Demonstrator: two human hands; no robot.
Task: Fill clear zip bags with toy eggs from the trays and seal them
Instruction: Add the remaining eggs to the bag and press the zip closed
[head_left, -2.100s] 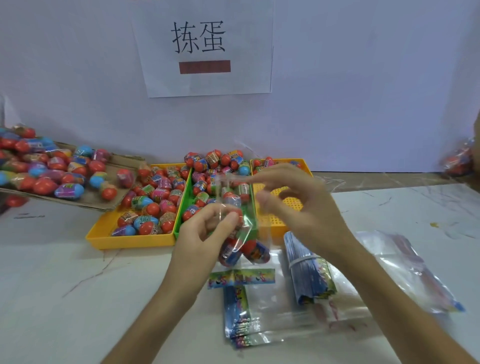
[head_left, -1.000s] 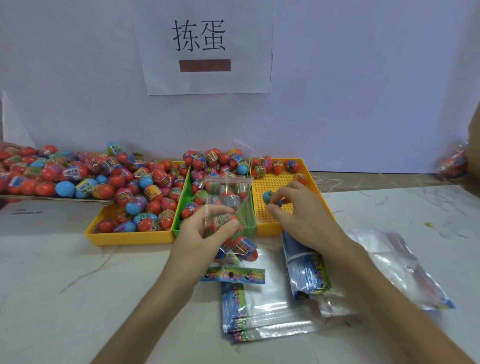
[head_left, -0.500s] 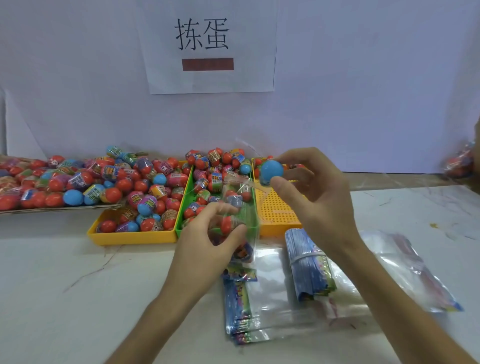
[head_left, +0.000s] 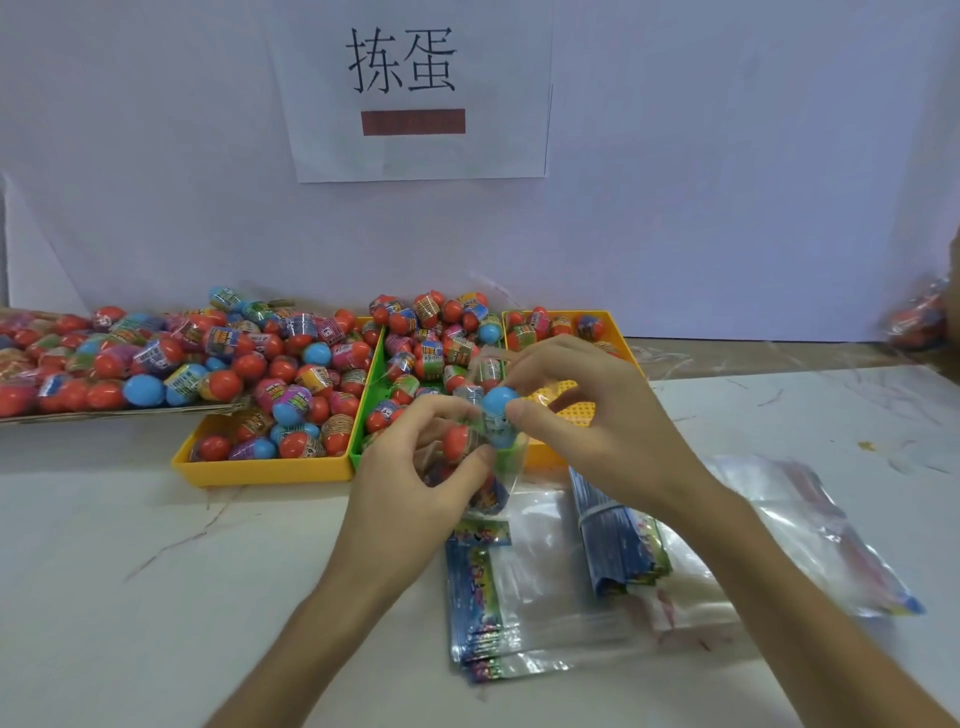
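My left hand (head_left: 415, 467) grips a clear zip bag (head_left: 488, 488) upright in front of the trays; several toy eggs show inside it, one red. My right hand (head_left: 582, 415) pinches a blue-topped toy egg (head_left: 498, 410) at the bag's open mouth, partly inside. Behind the hands stand a left yellow tray (head_left: 260, 470) heaped with eggs, a green tray (head_left: 374, 395) with many eggs, and a right yellow tray (head_left: 618, 332) holding a few eggs along its back.
A cardboard sheet (head_left: 119, 413) piled with eggs lies at far left. Flat empty zip bags (head_left: 519, 597), a banded bundle of printed cards (head_left: 618, 545) and a loose plastic sleeve (head_left: 810, 530) lie in front right. A filled bag (head_left: 919, 317) sits at far right.
My right hand picked a blue-topped egg from the right yellow tray, lifted it, and has brought it down to the mouth of the bag held by my left hand.
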